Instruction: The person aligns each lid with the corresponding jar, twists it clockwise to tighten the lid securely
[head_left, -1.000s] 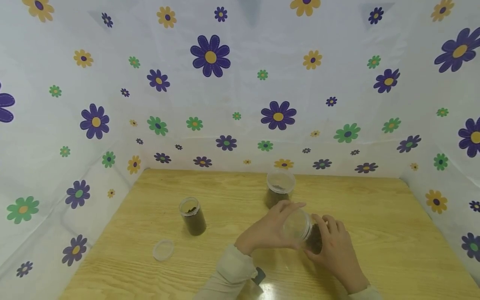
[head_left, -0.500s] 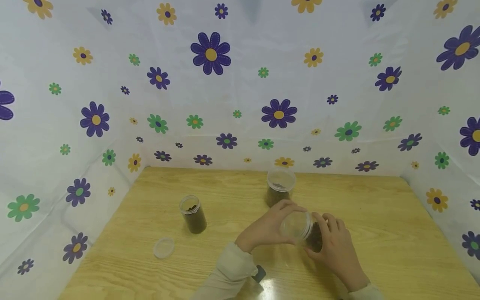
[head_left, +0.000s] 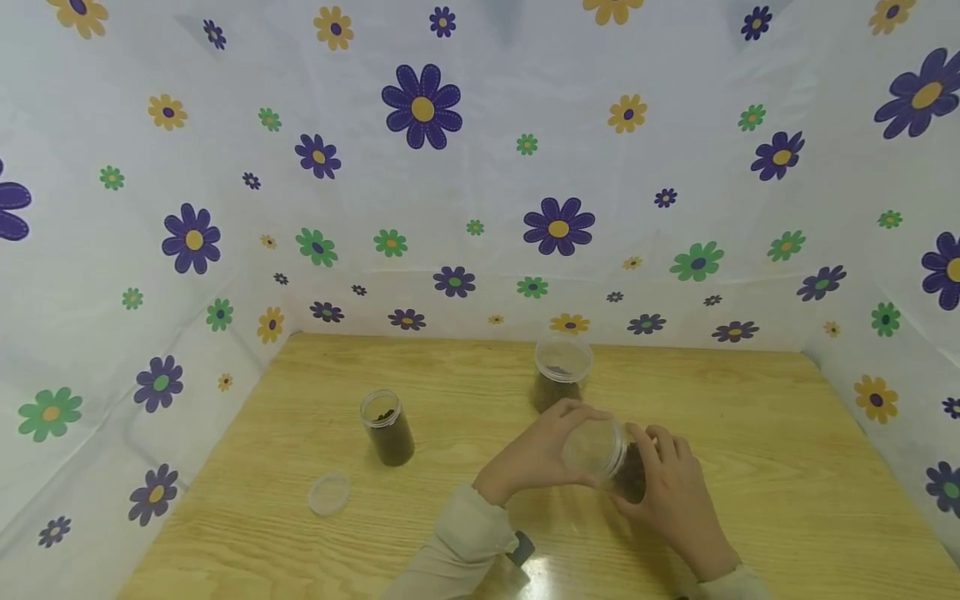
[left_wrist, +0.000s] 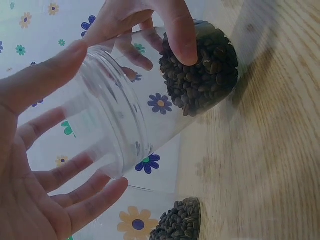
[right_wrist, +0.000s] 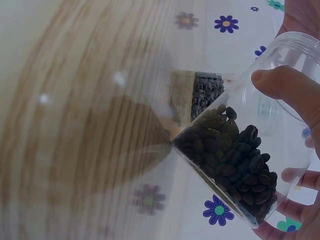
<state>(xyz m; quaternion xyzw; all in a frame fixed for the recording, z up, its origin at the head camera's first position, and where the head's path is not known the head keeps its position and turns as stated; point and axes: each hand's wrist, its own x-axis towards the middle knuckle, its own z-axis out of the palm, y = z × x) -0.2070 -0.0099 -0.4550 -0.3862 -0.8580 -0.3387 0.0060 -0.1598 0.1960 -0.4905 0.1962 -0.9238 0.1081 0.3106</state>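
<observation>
A clear jar partly filled with dark bean-like seeds is tilted on its side, its threaded neck toward the left. My right hand grips its body from the right, thumb on the near side in the right wrist view. My left hand holds the clear mouth end, thumb on one side and fingers spread round the other; whether a lid sits there is hard to tell. The jar's lower edge is close to the table, and contact cannot be made out.
Behind my left hand stands a wider clear jar with dark contents. Farther left are a slim open jar of dark contents and a flat translucent lid. Flower-printed white sheeting borders the wooden table.
Both hands keep their hold on the tilted jar and have barely moved. The whole view has shifted slightly; the other jars and the loose lid stay in place.
</observation>
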